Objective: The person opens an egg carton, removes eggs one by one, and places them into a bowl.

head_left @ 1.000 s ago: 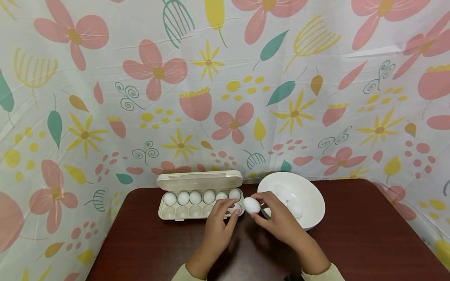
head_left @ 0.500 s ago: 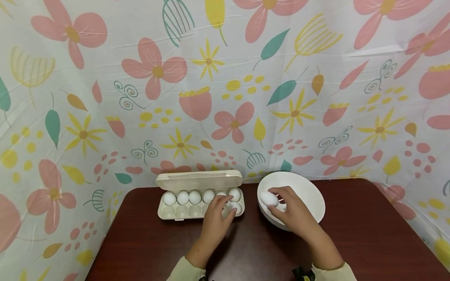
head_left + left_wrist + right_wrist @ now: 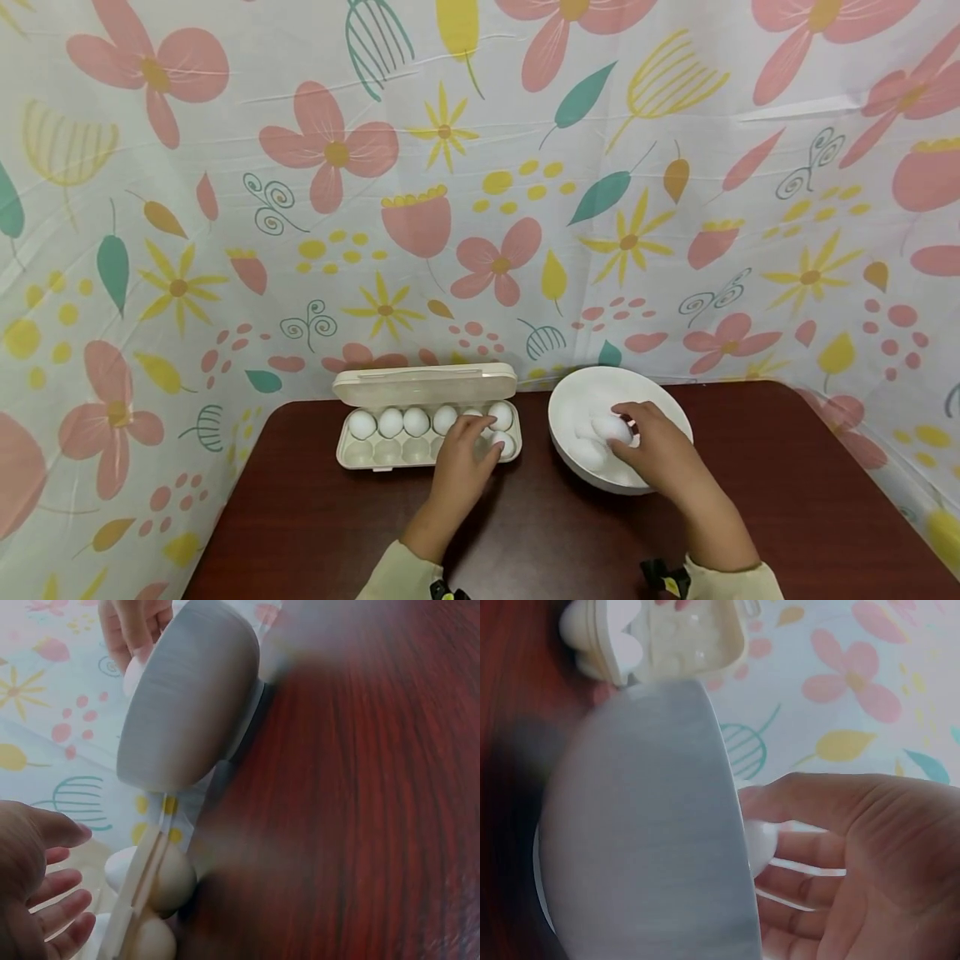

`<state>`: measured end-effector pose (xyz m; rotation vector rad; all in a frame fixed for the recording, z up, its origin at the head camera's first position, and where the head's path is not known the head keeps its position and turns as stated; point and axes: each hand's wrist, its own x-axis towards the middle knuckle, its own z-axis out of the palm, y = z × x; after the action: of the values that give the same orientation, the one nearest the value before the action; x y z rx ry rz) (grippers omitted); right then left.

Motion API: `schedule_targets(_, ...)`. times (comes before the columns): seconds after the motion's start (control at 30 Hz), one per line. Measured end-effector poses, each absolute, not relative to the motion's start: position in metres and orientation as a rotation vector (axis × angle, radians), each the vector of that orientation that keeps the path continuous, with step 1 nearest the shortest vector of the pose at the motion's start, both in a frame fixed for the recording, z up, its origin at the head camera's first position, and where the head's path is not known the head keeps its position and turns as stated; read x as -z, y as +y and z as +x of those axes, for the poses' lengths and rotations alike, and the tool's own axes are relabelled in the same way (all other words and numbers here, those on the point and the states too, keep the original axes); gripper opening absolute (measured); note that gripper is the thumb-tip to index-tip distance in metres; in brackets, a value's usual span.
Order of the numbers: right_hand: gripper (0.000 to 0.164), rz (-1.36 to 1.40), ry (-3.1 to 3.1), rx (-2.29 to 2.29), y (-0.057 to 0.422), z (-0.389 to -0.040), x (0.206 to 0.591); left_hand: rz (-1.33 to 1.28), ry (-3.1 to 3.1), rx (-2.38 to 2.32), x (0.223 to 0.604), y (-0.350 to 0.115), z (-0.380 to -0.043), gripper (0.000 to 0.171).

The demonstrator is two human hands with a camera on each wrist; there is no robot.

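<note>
My right hand pinches a white egg between thumb and fingers, inside the white bowl. Another egg lies in the bowl beside it. In the right wrist view the bowl's outer wall hides much of the held egg. My left hand hovers over the right part of the open egg carton, fingers loosely bent and holding nothing. Several eggs fill the carton's back row. One egg sits at the right end of its front row, right by the left fingertips.
Carton and bowl stand side by side at the back of a dark red-brown wooden table. Behind them hangs a floral-printed cloth. Hollows without eggs show at the left of the carton's front row.
My right hand has carried the egg rightward from beside the carton, over the bowl's rim and into the bowl. The left hand has stayed nearly in place over the carton.
</note>
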<state>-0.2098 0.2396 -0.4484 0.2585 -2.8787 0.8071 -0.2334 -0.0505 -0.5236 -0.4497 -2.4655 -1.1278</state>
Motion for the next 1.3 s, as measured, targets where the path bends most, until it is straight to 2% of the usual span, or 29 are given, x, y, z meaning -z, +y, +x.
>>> schedule_targets(0.37,0.038,0.112,-3.111,-0.703,0.246,-0.213,0.448,-0.409,-2.479,1.101,0.532,-0.045,-0.237,0.039)
schedule_targets(1.3,0.035,0.076,-3.246,-0.594,0.247,-0.22,0.461,-0.393,-2.486,1.023,0.546,-0.038,-0.237,0.039)
